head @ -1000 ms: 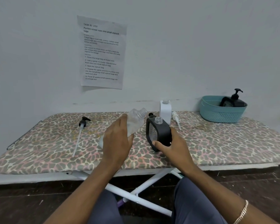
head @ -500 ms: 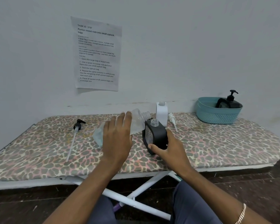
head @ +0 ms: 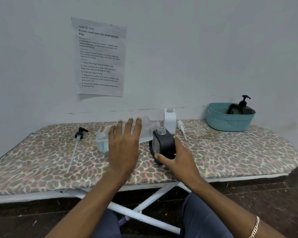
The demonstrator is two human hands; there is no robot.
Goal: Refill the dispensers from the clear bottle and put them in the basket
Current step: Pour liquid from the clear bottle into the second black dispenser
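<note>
The left hand [head: 124,148] had straightened its fingers over the clear bottle [head: 146,131], now tipped lower toward the black dispenser [head: 164,145], which the right hand [head: 179,162] kept gripping.

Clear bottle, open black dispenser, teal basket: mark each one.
clear bottle [head: 147,128], head view, on its shoulder beside the neck.
open black dispenser [head: 165,143], head view, on its black side wall.
teal basket [head: 229,122], head view, on its front wall.

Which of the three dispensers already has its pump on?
The black dispenser in the teal basket: a pump stands on its neck. The second black dispenser, in the right hand, and the white dispenser have bare necks.
</note>
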